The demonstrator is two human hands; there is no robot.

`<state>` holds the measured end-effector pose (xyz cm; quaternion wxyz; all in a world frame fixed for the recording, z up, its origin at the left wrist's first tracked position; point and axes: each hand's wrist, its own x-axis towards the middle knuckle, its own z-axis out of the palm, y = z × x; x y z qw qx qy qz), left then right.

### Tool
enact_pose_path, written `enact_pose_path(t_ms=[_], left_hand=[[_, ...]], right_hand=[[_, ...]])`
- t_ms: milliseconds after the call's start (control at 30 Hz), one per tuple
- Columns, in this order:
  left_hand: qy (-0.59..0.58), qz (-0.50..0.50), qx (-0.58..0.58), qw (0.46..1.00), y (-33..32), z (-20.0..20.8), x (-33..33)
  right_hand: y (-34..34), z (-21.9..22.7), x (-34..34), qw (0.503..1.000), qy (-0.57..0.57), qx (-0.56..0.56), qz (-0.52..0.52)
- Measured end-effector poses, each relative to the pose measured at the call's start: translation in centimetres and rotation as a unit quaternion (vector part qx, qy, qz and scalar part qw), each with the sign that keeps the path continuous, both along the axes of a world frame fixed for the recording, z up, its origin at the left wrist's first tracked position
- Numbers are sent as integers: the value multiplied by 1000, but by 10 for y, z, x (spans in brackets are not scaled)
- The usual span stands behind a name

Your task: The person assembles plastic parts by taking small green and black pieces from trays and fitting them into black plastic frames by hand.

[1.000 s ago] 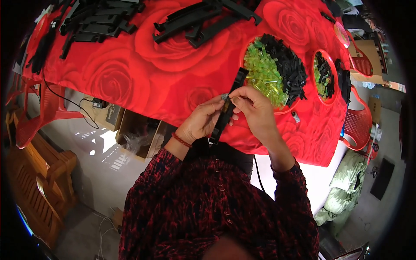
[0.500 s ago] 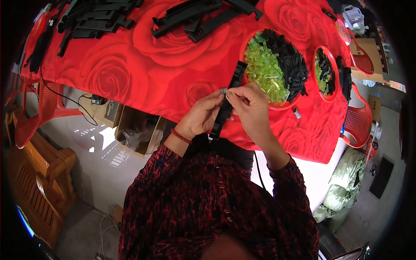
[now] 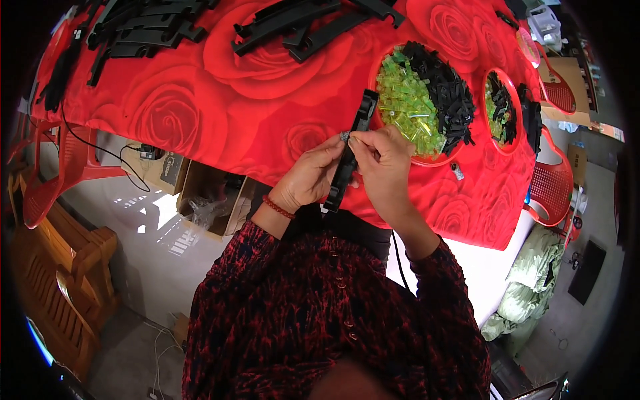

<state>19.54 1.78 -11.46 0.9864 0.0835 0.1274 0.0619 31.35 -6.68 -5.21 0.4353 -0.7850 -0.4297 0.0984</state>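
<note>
A long black plastic strip (image 3: 363,117) with raised edges slants between my hands, over the front edge of the table. My left hand (image 3: 311,175) grips it around its middle, with the thumb on the near-left side. Pinched fingers of my right hand (image 3: 383,160) press against the strip's upper face, close to my left thumb tip. A tiny greyish, shiny bit shows at my left thumb tip; its kind is too small to tell. Whatever sits inside the right-hand pinch is hidden. Just beyond my right hand stands a red-rimmed tray (image 3: 448,159) of yellow-green translucent pieces (image 3: 407,100) and small black pieces (image 3: 448,93).
The red rose-patterned tablecloth (image 3: 173,120) carries black strips (image 3: 313,33) at the back and a stack (image 3: 150,30) at far left. A smaller red tray (image 3: 485,127) stands at right. Red chairs (image 3: 553,187), a cardboard box (image 3: 207,193) and a wooden bench (image 3: 73,267) surround the table.
The strip and both hands have shifted only very slightly. My right hand stays pinched against the strip, and my left keeps its grip.
</note>
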Motion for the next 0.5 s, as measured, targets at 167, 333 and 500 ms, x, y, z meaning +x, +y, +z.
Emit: enact_pose_path(t_ms=[167,333,500], left_hand=[[-11,3,6,1000,-2,-3,-1],[-9,0,19,1000,-4,8,0],[84,45,188,978,-16,19,2]], right_hand=[[0,-2,-2,997,-80,-1,3],[1,3,-6,991,-132,-19,2],[4,4,-5,983,-183,-7,-6]])
